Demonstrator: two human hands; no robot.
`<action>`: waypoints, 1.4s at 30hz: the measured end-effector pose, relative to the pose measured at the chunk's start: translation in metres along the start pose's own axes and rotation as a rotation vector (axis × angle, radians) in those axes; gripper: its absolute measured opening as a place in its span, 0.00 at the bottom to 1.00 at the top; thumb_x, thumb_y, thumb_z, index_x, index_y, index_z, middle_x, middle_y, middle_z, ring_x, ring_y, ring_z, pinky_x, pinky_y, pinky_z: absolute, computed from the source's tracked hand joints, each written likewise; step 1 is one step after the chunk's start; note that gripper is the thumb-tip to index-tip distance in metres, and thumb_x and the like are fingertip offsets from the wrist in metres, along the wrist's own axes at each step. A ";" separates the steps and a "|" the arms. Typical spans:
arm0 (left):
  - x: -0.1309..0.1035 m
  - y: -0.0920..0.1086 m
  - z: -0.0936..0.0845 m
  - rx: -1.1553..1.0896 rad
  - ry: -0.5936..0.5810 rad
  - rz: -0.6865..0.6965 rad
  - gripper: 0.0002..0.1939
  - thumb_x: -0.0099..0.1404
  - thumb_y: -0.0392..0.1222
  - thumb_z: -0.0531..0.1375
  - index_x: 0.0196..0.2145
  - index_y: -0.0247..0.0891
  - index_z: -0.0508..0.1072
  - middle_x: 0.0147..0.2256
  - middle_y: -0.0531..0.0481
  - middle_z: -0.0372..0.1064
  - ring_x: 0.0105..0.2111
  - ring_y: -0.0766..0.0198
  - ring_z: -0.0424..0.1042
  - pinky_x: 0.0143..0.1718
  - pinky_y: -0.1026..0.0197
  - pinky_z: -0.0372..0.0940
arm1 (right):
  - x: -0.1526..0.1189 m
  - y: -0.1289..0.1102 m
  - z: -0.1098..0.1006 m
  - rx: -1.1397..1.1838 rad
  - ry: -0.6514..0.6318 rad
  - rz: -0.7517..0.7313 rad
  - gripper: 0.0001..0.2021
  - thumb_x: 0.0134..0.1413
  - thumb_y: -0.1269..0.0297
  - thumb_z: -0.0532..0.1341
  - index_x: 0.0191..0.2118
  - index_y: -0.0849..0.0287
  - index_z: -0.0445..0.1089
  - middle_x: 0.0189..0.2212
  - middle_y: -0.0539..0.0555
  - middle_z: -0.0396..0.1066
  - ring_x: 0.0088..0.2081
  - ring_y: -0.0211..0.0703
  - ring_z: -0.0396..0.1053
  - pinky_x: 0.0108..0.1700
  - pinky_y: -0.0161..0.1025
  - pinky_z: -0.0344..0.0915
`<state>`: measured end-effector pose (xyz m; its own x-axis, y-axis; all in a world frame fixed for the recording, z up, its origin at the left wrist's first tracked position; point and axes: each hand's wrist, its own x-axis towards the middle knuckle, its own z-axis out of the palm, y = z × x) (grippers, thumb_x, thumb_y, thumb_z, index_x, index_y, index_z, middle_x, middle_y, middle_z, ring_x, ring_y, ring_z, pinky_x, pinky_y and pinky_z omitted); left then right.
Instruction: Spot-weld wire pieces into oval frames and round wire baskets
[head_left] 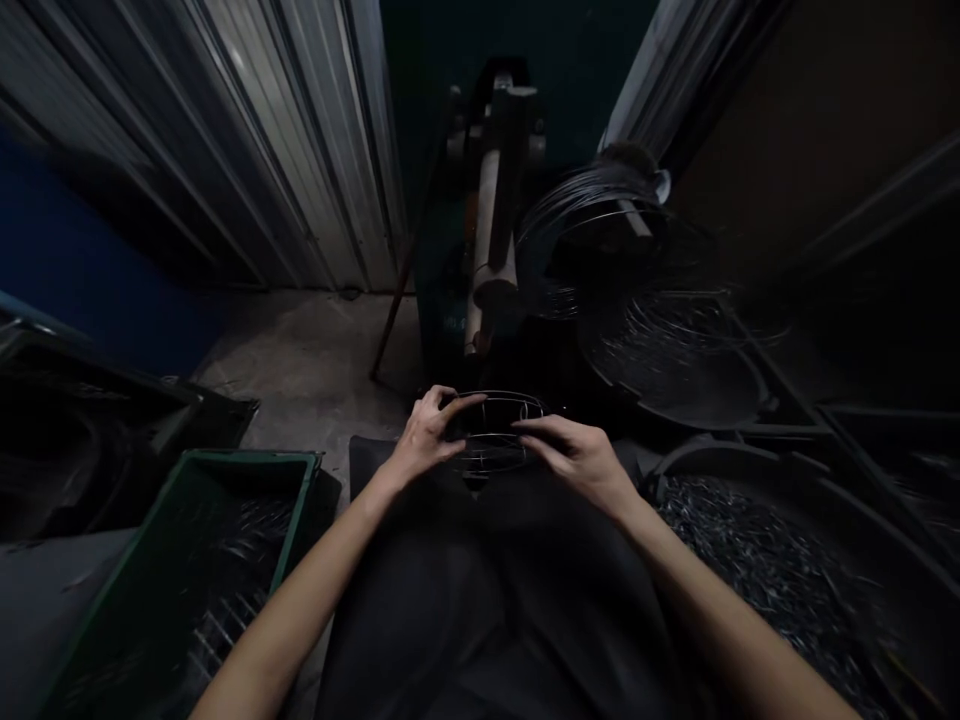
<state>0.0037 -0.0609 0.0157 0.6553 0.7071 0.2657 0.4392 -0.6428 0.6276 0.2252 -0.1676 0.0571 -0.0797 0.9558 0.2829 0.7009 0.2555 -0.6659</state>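
A round wire frame (pixel 495 436), made of thin metal rings joined by short uprights, is held just above my dark-clothed lap. My left hand (pixel 433 432) grips its left side, thumb and fingers around the rings. On the right side, my right hand (pixel 574 450) pinches the frame between thumb and fingers. Just beyond the frame stands a machine with a pale cylindrical bar (pixel 489 220) pointing toward me.
Wire rings (pixel 600 200) hang right of the machine, above a dark round tray (pixel 690 385) with more wire. A basin (pixel 720 455) of small metal pieces sits at right. A green crate (pixel 304 490) with metal parts stands at left, near a corrugated wall (pixel 292 130).
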 end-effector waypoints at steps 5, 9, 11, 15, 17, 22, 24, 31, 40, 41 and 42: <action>-0.002 0.002 -0.006 -0.013 0.011 -0.017 0.35 0.52 0.31 0.61 0.57 0.50 0.64 0.48 0.48 0.56 0.50 0.54 0.61 0.52 0.49 0.60 | 0.022 0.008 0.011 -0.536 -0.169 -0.308 0.21 0.56 0.76 0.56 0.55 0.59 0.66 0.49 0.54 0.73 0.41 0.41 0.75 0.36 0.32 0.71; -0.007 -0.003 -0.004 -0.076 0.068 -0.073 0.36 0.51 0.30 0.62 0.57 0.50 0.63 0.48 0.48 0.55 0.51 0.56 0.61 0.52 0.51 0.61 | 0.027 0.007 0.019 -0.625 -0.164 -0.482 0.21 0.56 0.77 0.53 0.55 0.61 0.66 0.50 0.55 0.72 0.37 0.38 0.75 0.34 0.31 0.70; -0.008 -0.006 -0.003 -0.100 0.085 -0.074 0.35 0.51 0.30 0.61 0.57 0.50 0.63 0.47 0.48 0.55 0.50 0.56 0.62 0.52 0.51 0.62 | 0.032 0.003 0.019 -0.662 -0.159 -0.495 0.22 0.56 0.77 0.54 0.56 0.61 0.66 0.51 0.55 0.71 0.35 0.37 0.75 0.32 0.32 0.70; -0.008 -0.009 -0.005 -0.093 0.097 -0.054 0.35 0.51 0.29 0.61 0.56 0.50 0.64 0.47 0.48 0.55 0.50 0.56 0.62 0.52 0.50 0.62 | 0.041 -0.006 0.014 -0.793 -0.231 -0.437 0.24 0.53 0.76 0.56 0.56 0.58 0.66 0.49 0.54 0.72 0.26 0.37 0.73 0.25 0.34 0.67; -0.007 -0.010 -0.006 -0.098 0.108 -0.045 0.35 0.51 0.29 0.61 0.57 0.50 0.64 0.47 0.48 0.55 0.50 0.55 0.62 0.51 0.50 0.62 | 0.044 -0.006 0.011 -0.816 -0.243 -0.469 0.22 0.53 0.76 0.56 0.54 0.56 0.68 0.47 0.53 0.73 0.25 0.36 0.72 0.26 0.33 0.65; -0.006 -0.013 -0.001 -0.151 0.143 -0.037 0.35 0.51 0.30 0.62 0.57 0.50 0.64 0.47 0.48 0.55 0.50 0.56 0.62 0.52 0.52 0.62 | 0.044 0.002 0.012 -0.774 -0.105 -0.654 0.17 0.57 0.76 0.55 0.50 0.56 0.71 0.48 0.51 0.73 0.27 0.31 0.71 0.28 0.32 0.61; -0.005 -0.014 0.001 -0.172 0.147 -0.038 0.35 0.52 0.30 0.62 0.57 0.50 0.63 0.47 0.49 0.55 0.50 0.56 0.62 0.51 0.53 0.63 | 0.044 0.006 0.014 -0.768 -0.045 -0.702 0.16 0.57 0.76 0.56 0.49 0.56 0.71 0.49 0.51 0.73 0.25 0.30 0.69 0.28 0.33 0.61; 0.005 -0.017 0.003 -0.181 0.183 -0.037 0.32 0.54 0.36 0.65 0.56 0.49 0.64 0.47 0.48 0.55 0.50 0.55 0.62 0.51 0.51 0.63 | 0.047 0.010 0.016 -0.826 0.059 -0.721 0.16 0.57 0.76 0.57 0.50 0.57 0.71 0.49 0.53 0.73 0.26 0.30 0.69 0.30 0.33 0.60; 0.023 -0.029 0.006 -0.220 0.216 0.036 0.32 0.53 0.34 0.65 0.56 0.49 0.65 0.46 0.48 0.56 0.49 0.57 0.63 0.51 0.53 0.63 | 0.055 0.021 0.014 -0.844 0.123 -0.736 0.15 0.55 0.77 0.58 0.48 0.59 0.72 0.48 0.52 0.73 0.26 0.29 0.69 0.30 0.33 0.59; 0.025 -0.030 0.006 -0.224 0.219 0.045 0.32 0.53 0.34 0.65 0.55 0.49 0.65 0.46 0.48 0.56 0.49 0.57 0.63 0.51 0.53 0.63 | 0.056 0.022 0.014 -0.840 0.128 -0.743 0.15 0.55 0.77 0.59 0.47 0.59 0.72 0.48 0.53 0.73 0.26 0.29 0.69 0.30 0.33 0.58; 0.026 -0.031 0.006 -0.225 0.220 0.050 0.32 0.53 0.34 0.65 0.55 0.48 0.65 0.46 0.48 0.56 0.48 0.58 0.64 0.51 0.54 0.63 | 0.057 0.022 0.015 -0.836 0.133 -0.750 0.15 0.55 0.77 0.59 0.47 0.59 0.72 0.48 0.53 0.73 0.26 0.29 0.68 0.30 0.33 0.58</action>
<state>0.0103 -0.0246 -0.0010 0.5131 0.7388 0.4369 0.2468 -0.6145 0.7493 0.2256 -0.1049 0.0485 -0.6387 0.5663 0.5209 0.7659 0.5333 0.3592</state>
